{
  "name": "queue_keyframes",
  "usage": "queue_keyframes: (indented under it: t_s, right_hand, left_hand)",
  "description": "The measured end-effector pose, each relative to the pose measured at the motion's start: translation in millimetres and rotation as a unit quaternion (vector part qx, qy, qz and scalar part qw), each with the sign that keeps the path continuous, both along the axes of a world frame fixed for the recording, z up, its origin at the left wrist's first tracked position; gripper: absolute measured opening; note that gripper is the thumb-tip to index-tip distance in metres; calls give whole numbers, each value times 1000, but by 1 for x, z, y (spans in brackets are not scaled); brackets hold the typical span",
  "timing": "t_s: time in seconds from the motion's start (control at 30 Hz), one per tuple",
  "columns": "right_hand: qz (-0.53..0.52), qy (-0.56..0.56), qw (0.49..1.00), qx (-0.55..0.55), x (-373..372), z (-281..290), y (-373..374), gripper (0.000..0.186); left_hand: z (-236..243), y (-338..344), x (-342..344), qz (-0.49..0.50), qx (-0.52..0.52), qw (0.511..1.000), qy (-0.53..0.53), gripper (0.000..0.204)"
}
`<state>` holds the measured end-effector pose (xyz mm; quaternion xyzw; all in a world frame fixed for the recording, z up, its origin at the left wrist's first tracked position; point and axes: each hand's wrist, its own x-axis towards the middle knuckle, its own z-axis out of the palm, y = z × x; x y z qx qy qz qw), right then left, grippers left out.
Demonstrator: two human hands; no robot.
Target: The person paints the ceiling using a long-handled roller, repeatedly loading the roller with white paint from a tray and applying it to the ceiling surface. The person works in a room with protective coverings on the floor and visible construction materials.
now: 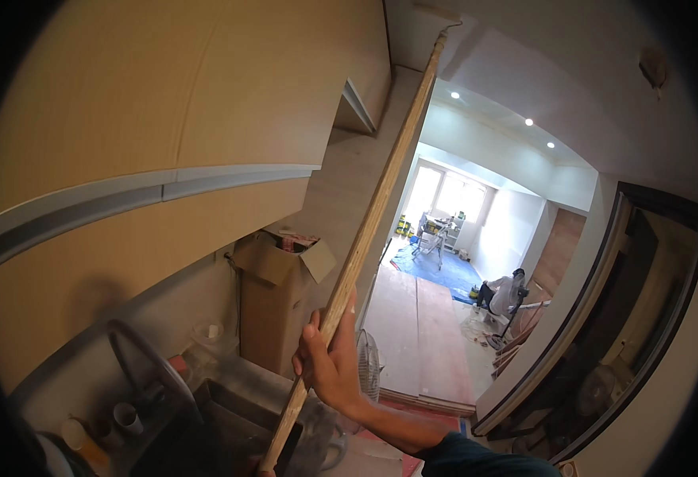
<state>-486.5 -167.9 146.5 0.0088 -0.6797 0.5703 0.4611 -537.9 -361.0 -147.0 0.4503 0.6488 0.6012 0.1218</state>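
Note:
A long wooden pole (380, 195) slants up from the lower edge to the ceiling, with a paint roller (438, 13) at its far end. The roller lies against the ceiling (539, 48), where a darker streak shows beside it. My right hand (333, 362) is wrapped round the lower part of the pole, its forearm coming in from the lower right in a dark sleeve. Just a sliver of my left hand (266, 473) shows at the bottom edge, closed about the pole's lower end; the rest is out of the picture.
Wooden wall cabinets (245, 87) hang at left above a sink (237, 409) with a curved faucet (154, 358). A cardboard box (273, 310) stands behind it, near a fan (367, 366). Beyond boards (420, 326), a person (508, 292) sits low near a blue sheet (436, 266). A dark doorframe (579, 342) stands right.

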Motion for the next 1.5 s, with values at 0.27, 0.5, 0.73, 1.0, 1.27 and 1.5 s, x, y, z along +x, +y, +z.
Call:
queue_keyframes:
  t_s: [0.27,0.5,0.73,1.0,1.27,1.5]
  right_hand:
    - [16,22,1000,-7,1,-9,-12,82]
    - [-57,1,998,-10,-17,13,52,60]
    - [-72,34,997,5,-57,59,159,57]
    - [-88,61,990,-87,-103,140,253,45]
    - [-80,53,993,-68,-122,192,354,36]
    - [-111,34,991,-65,-102,162,311,63]
  left_hand:
    - [28,-21,17,12,-4,996,-87,25]
    - [82,39,22,-32,130,975,-179,26]
    - [146,116,-33,-149,125,969,-151,29]
    - [246,200,-58,-128,134,976,-112,35]
    - [306,275,-67,-134,140,972,-131,37]
    - [271,245,-49,-151,137,968,-147,29]
